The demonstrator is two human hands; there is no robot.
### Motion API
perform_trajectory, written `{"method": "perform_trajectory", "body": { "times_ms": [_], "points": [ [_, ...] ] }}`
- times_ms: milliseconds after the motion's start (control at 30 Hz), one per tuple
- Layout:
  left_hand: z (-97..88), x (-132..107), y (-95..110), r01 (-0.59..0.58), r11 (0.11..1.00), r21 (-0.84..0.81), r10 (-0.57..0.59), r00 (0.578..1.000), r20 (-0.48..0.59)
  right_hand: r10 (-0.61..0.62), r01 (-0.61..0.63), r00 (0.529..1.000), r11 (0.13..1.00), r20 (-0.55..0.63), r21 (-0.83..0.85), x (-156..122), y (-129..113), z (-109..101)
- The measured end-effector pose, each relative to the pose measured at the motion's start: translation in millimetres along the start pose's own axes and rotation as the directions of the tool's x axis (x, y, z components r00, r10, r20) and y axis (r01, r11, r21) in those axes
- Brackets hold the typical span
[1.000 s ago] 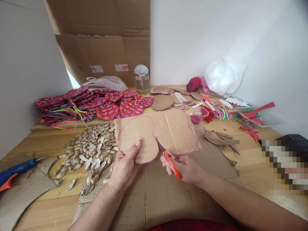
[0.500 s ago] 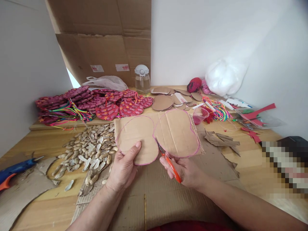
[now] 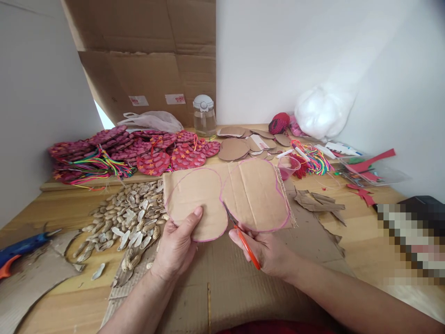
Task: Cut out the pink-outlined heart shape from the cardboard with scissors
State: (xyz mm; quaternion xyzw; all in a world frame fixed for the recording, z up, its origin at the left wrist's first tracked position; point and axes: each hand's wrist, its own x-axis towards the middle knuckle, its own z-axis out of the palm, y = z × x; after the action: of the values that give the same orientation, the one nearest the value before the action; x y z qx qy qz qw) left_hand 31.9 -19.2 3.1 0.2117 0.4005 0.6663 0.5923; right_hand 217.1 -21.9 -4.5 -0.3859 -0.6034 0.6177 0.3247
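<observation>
My left hand point(image 3: 181, 241) grips a piece of cardboard point(image 3: 194, 195) near its lower left part, thumb on top. Two rounded outlines in pink line are drawn side by side on it. My right hand point(image 3: 260, 250) is closed round the orange handles of a pair of scissors point(image 3: 248, 246). Between the two outlines, the scissor blades sit in a cut running up from the cardboard's lower edge. Left of the cardboard lies a heap of peanut shells point(image 3: 139, 213).
Behind are pink decorated pieces point(image 3: 156, 153), cut cardboard shapes point(image 3: 234, 149) and a water bottle point(image 3: 205, 116). At left lies a blue glue gun point(image 3: 24, 246). Coloured cords point(image 3: 314, 157), a clear tray point(image 3: 389, 176) and cardboard scraps point(image 3: 318, 202) are at right. A large cardboard sheet point(image 3: 194, 287) lies beneath my hands.
The scissors have shifted slightly down and left, and their blades look a little further apart. The cardboard stays in my left hand, and the whole view has shifted slightly.
</observation>
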Motion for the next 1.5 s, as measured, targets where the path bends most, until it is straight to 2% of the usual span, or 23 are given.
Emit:
{"method": "perform_trajectory", "body": {
  "times_ms": [167,500,700,867,1100,1333,1500],
  "points": [
    [0.0,0,0,0.005,1.0,0.001,-0.005,1.0,-0.013,-0.034,0.034,0.999,0.999,0.008,-0.017,-1,0,0],
    [-0.5,0,0,0.011,1.0,-0.017,-0.011,1.0,-0.003,0.0,-0.001,1.0,1.0,-0.025,-0.03,-2,6,-1],
    [0.2,-1,2,0.011,1.0,-0.016,-0.011,1.0,-0.012,0.016,-0.015,1.0,0.997,0.01,-0.08,-1,2,-2],
    [0.2,-1,2,0.002,1.0,0.001,-0.002,1.0,-0.007,-0.003,0.003,1.0,0.999,0.003,-0.039,-2,0,2],
    [2.1,-6,1,0.052,0.998,0.021,-0.052,0.998,0.025,-0.04,0.037,0.997,0.999,-0.064,-0.039,-6,-2,6],
    [0.5,-5,-1,0.041,0.999,-0.003,-0.04,0.999,0.029,-0.027,0.026,1.0,0.999,-0.011,-0.031,-4,5,-1],
    [0.8,-4,0,0.024,1.0,0.018,-0.024,0.999,0.022,-0.025,0.024,0.999,0.999,-0.027,-0.028,-5,8,-2]
  ]
}}
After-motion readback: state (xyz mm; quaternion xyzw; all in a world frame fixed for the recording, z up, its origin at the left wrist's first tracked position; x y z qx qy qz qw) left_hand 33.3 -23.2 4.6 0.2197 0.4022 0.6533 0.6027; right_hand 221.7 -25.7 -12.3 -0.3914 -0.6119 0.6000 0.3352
